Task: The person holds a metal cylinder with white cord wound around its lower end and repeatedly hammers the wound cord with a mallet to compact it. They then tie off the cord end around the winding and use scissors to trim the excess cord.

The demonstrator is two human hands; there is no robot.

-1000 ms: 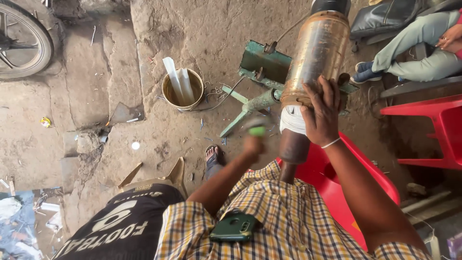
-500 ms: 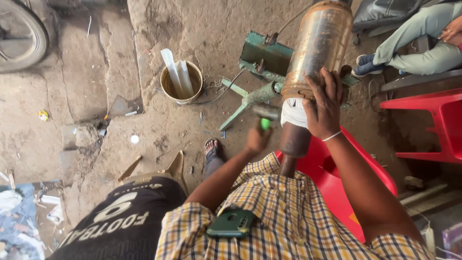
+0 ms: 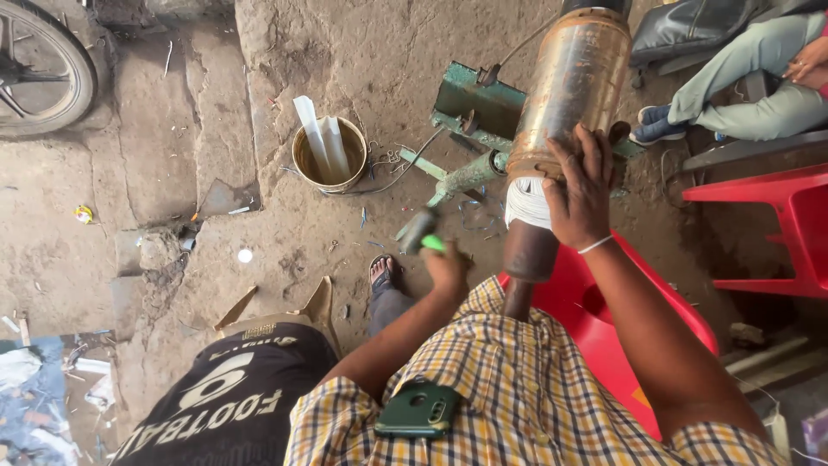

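My right hand (image 3: 578, 185) grips a rusty metal cylinder (image 3: 573, 86) that stands tilted in front of me, my palm over a white cloth wrap (image 3: 524, 203) near its lower neck. The narrow brown lower end (image 3: 528, 250) points down at a red plastic chair (image 3: 604, 315). To the left of the cylinder, my left hand (image 3: 448, 266) is shut on a green-handled tool (image 3: 420, 231). The tool is blurred and its dark head points up and left, apart from the cylinder.
A green metal machine (image 3: 470, 103) and a bucket (image 3: 328, 160) holding white strips stand on the dirt floor ahead. Another person's legs (image 3: 742, 86) are at the top right, above a red plastic stool (image 3: 768, 216). A wheel (image 3: 39, 69) is at the top left. A phone (image 3: 418, 410) sits in my shirt pocket.
My left hand has swung the green-handled tool to the left, away from the cylinder. My right hand keeps its hold near the white wrap.
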